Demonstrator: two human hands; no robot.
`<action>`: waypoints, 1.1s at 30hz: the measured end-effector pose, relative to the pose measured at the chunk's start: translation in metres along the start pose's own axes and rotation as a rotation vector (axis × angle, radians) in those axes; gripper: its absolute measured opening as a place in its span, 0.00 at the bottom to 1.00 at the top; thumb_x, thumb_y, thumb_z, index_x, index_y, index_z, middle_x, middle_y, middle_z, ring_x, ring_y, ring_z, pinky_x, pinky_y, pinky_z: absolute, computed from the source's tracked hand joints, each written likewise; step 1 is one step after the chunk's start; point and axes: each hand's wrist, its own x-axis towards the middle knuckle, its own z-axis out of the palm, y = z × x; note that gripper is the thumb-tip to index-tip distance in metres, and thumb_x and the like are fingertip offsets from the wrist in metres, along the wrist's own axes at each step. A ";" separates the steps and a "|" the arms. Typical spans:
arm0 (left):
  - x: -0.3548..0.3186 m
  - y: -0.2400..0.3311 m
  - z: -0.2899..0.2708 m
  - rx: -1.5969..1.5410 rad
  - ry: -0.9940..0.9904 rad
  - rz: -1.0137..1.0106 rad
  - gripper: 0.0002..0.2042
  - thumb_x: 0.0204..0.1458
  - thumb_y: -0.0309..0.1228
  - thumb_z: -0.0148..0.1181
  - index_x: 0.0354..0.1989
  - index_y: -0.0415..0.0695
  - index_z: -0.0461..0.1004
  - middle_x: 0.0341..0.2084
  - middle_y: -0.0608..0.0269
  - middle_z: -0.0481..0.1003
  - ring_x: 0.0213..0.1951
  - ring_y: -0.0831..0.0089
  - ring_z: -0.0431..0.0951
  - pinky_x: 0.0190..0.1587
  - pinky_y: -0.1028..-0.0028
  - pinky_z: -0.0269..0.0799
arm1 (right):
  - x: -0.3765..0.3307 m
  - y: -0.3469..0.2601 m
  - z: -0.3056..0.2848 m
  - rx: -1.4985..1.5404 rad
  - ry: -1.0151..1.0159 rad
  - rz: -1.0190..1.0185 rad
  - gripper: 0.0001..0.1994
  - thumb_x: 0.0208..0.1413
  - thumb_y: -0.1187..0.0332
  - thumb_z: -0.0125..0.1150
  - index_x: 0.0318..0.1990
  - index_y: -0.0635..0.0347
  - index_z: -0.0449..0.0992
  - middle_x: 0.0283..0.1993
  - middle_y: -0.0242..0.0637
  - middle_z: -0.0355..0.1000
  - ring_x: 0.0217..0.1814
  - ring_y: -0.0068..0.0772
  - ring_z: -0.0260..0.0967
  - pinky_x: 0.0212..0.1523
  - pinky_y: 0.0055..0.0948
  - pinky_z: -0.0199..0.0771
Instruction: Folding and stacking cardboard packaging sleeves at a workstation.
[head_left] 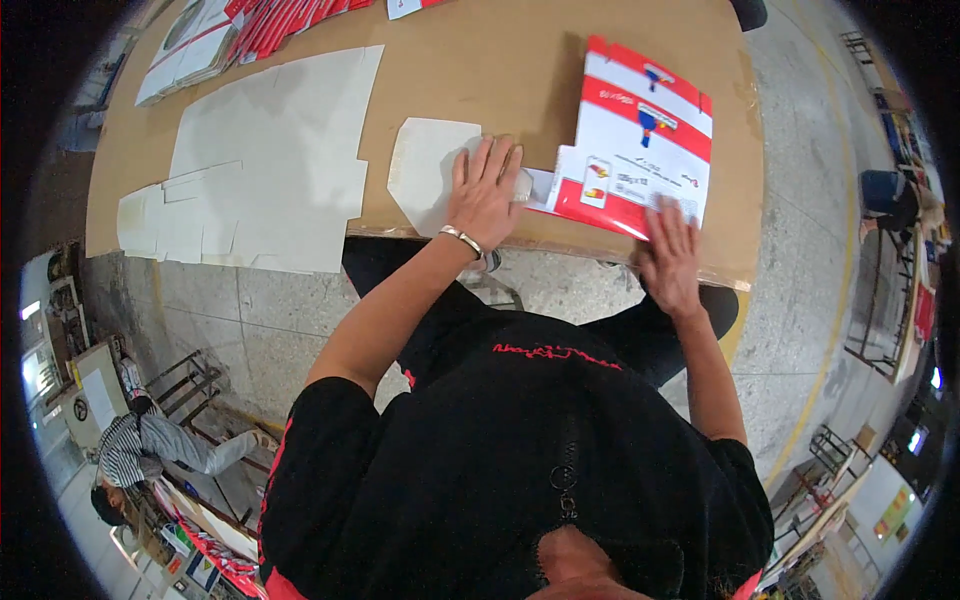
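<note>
A flat red and white printed carton (640, 140) lies at the right of the table, with a flap reaching out from its lower left side. My left hand (485, 195) rests palm down, fingers stretched out, on a small off-white card piece (425, 175) with cut corners. Its fingertips are beside the carton's flap. My right hand (672, 258) touches the carton's near edge, fingers extended over the printed face and slightly blurred. Part of the off-white piece is hidden under my left hand.
A large unprinted card sheet (280, 160) with cut flaps covers the table's left side. Behind it are stacked white cartons (190, 50) and a fanned pile of red cartons (285, 25). The brown cardboard-covered table (470, 60) ends just before me. Other people are farther off on both sides.
</note>
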 end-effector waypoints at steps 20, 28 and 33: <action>-0.037 -0.068 -0.055 -0.903 0.371 -0.350 0.51 0.42 0.22 0.69 0.70 0.40 0.36 0.59 0.50 0.61 0.60 0.60 0.63 0.59 0.63 0.64 | 0.017 -0.052 0.021 -0.125 -0.221 -0.084 0.35 0.55 0.46 0.52 0.69 0.40 0.52 0.74 0.32 0.43 0.76 0.42 0.35 0.71 0.56 0.27; -0.011 -0.043 0.014 -1.477 0.460 -0.660 0.27 0.54 0.24 0.58 0.62 0.35 0.56 0.52 0.54 0.69 0.50 0.66 0.71 0.56 0.65 0.66 | 0.019 -0.053 0.014 -0.121 -0.233 -0.111 0.33 0.56 0.48 0.52 0.69 0.39 0.52 0.74 0.30 0.43 0.76 0.41 0.36 0.72 0.56 0.29; 0.000 -0.031 0.004 -0.608 0.518 -0.096 0.24 0.56 0.22 0.49 0.62 0.34 0.58 0.59 0.42 0.63 0.61 0.54 0.63 0.62 0.67 0.58 | 0.022 -0.042 0.014 -0.171 -0.224 -0.160 0.32 0.55 0.64 0.53 0.69 0.38 0.52 0.74 0.29 0.43 0.75 0.40 0.38 0.68 0.63 0.37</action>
